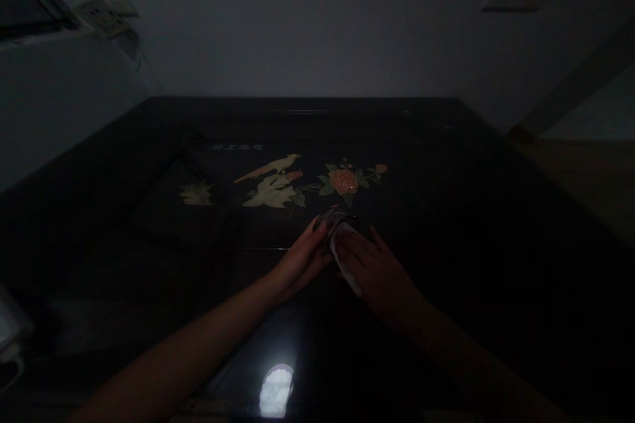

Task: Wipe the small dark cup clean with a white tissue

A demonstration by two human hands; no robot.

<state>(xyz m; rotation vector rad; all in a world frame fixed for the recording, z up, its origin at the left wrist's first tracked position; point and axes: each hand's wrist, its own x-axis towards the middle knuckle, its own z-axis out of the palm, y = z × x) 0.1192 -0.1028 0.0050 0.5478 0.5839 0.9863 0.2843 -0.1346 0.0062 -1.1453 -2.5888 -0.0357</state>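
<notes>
Left hand (pixel 303 256) grips a dim, perhaps glassy object (pixel 335 214); right hand (pixel 370 264) holds white cloth (pixel 346 267) against it.

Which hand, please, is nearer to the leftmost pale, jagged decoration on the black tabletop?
Left. The left hand is to the right of the decoration; the right hand is farther right, touching a white cloth or tissue.

4 Chinese characters (pixel 237 147), 2nd 上, dark tabletop (pixel 446 211)
</notes>
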